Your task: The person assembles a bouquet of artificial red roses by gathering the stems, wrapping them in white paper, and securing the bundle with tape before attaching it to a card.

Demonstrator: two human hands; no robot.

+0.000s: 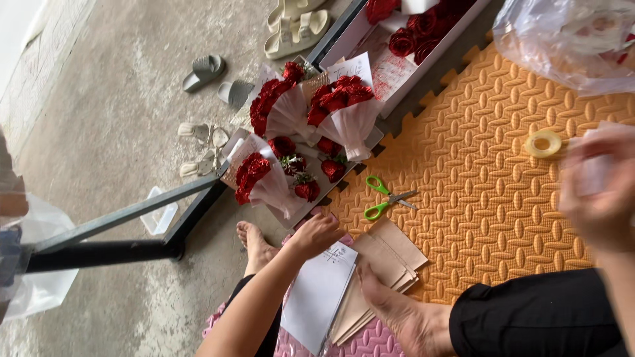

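Home floor workspace for making flower bouquets

Someone is sitting barefoot on orange foam mats (503,198) laid over bare concrete floor (119,119); sandals (294,26) are lying nearby, and wrapped red rose bouquets (311,112), green scissors (387,197), a tape roll (544,143) and stacked wrapping paper (390,254) are lying around them.

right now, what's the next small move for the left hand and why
Probably pinch up the top white sheet: the left hand rests at the stack's edge, while the blurred right hand is beside the tape roll.
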